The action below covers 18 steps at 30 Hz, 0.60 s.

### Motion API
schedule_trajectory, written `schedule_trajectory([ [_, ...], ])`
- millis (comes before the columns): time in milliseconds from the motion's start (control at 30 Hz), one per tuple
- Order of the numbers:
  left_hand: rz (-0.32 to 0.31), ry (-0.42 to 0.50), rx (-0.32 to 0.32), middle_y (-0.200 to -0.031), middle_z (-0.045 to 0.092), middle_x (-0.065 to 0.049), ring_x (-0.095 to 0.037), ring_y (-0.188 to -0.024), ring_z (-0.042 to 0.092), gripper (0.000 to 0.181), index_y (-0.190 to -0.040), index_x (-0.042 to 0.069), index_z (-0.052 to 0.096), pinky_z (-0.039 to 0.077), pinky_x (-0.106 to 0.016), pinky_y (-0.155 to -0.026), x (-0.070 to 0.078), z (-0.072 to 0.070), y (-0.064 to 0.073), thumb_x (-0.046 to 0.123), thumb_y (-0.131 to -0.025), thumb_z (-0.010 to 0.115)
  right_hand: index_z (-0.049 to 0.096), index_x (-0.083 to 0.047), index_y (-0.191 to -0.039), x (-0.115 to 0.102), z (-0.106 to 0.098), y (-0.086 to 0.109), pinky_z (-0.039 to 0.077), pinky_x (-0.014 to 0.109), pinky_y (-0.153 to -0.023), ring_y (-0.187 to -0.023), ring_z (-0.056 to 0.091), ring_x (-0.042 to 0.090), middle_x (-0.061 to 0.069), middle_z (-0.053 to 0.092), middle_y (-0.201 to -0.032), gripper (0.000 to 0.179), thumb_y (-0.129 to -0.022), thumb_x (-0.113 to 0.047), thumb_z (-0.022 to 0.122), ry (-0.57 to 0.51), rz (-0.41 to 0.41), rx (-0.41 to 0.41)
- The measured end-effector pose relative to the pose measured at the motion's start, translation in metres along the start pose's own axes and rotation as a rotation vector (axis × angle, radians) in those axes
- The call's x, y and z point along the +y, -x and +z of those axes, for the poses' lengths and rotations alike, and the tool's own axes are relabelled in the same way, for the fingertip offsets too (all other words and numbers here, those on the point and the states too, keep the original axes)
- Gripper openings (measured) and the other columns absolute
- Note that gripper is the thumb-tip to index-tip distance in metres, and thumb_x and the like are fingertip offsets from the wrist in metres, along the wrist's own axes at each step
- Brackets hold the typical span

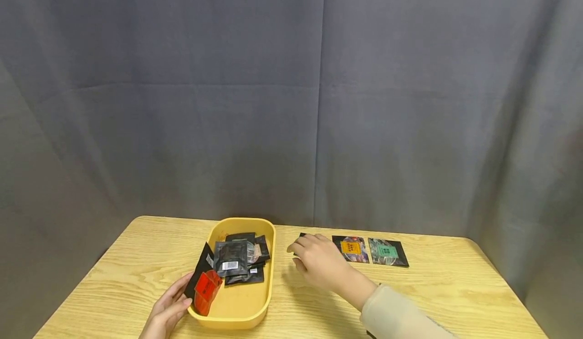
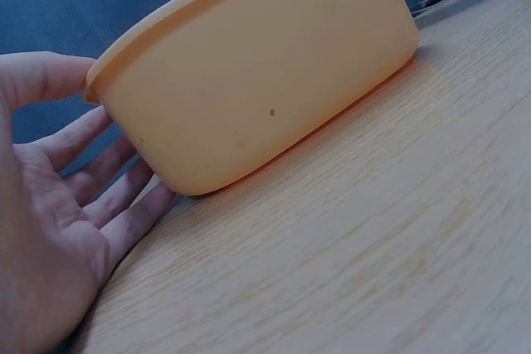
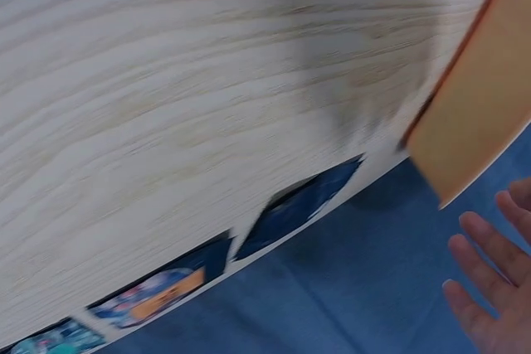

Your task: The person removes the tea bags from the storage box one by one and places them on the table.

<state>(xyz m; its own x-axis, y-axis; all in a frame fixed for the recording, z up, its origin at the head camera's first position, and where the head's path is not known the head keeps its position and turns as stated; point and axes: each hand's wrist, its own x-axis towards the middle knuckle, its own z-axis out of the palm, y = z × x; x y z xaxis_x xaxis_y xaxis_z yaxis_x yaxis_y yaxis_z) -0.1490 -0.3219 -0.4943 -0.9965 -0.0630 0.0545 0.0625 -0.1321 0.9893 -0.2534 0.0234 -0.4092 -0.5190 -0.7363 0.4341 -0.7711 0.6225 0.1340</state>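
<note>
A yellow plastic bin (image 1: 268, 298) stands on the table with several flat black packets (image 1: 231, 258) inside. One packet with a red label (image 1: 207, 291) leans upright against the bin's left wall. My left hand (image 1: 168, 306) holds that side of the bin. In the left wrist view, the thumb (image 2: 50, 72) hooks over the rim and the other fingers lie along the outside wall. My right hand (image 1: 319, 260), holding nothing, is over the table right of the bin, fingers loosely bent. It partly covers a dark packet (image 3: 299, 205), which shows whole in the right wrist view.
Right of that dark packet, a packet with an orange label (image 1: 350, 249) and one with a green label (image 1: 387, 252) lie in a row near the back of the wooden table (image 1: 437, 298). A grey curtain (image 1: 255, 126) hangs behind the table.
</note>
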Motion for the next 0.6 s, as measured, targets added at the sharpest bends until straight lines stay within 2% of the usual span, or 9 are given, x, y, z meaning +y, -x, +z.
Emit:
schedule_trajectory([
  [67, 0.011, 0.014, -0.008, -0.123, 0.057, 0.008, 0.003, -0.110, 0.057, 0.048, -0.143, -0.009, 0.038, 0.049, -0.020, -0.086, -0.001, -0.001, 0.000, -0.001, -0.097, 0.048, 0.071, -0.017, -0.107, -0.005, 0.001, -0.006, 0.051, 0.032, -0.081, -0.093, 0.063, 0.014, -0.005, 0.068, -0.100, 0.017, -0.090, -0.019, 0.070, 0.012, -0.009, -0.006],
  [233, 0.061, 0.046, -0.039, -0.123, 0.059, 0.010, 0.002, -0.111, 0.057, 0.040, -0.132, 0.012, 0.051, 0.049, -0.019, -0.087, -0.003, -0.002, -0.001, -0.005, -0.096, 0.046, 0.072, -0.018, -0.107, -0.019, 0.001, -0.018, 0.051, 0.032, -0.083, -0.095, 0.063, 0.014, -0.005, 0.069, -0.100, 0.018, -0.090, -0.022, 0.070, 0.026, -0.025, -0.027],
  [333, 0.083, 0.069, -0.070, -0.123, 0.059, 0.012, 0.002, -0.112, 0.056, 0.042, -0.126, 0.023, 0.056, 0.049, -0.018, -0.087, -0.004, -0.002, -0.001, -0.005, -0.096, 0.045, 0.072, -0.018, -0.106, -0.028, 0.000, -0.027, 0.051, 0.032, -0.083, -0.095, 0.064, 0.013, -0.006, 0.069, -0.100, 0.016, -0.091, -0.023, 0.071, 0.032, -0.027, -0.042],
  [500, 0.134, 0.109, -0.128, -0.125, 0.059, 0.013, 0.002, -0.115, 0.055, 0.051, -0.124, 0.030, 0.060, 0.047, -0.017, -0.090, -0.006, -0.004, -0.001, -0.008, -0.096, 0.041, 0.072, -0.022, -0.106, -0.042, 0.000, -0.042, 0.051, 0.030, -0.080, -0.093, 0.064, 0.012, -0.008, 0.069, -0.099, 0.016, -0.091, -0.026, 0.070, 0.057, -0.049, -0.044],
  [600, 0.117, 0.096, -0.124, -0.125, 0.059, 0.014, 0.003, -0.115, 0.055, 0.049, -0.124, 0.031, 0.060, 0.047, -0.017, -0.089, -0.006, -0.004, -0.001, -0.006, -0.097, 0.042, 0.072, -0.023, -0.104, -0.050, 0.001, -0.051, 0.050, 0.028, -0.077, -0.090, 0.064, 0.011, -0.009, 0.068, -0.096, 0.015, -0.091, -0.029, 0.069, 0.081, -0.055, -0.042],
])
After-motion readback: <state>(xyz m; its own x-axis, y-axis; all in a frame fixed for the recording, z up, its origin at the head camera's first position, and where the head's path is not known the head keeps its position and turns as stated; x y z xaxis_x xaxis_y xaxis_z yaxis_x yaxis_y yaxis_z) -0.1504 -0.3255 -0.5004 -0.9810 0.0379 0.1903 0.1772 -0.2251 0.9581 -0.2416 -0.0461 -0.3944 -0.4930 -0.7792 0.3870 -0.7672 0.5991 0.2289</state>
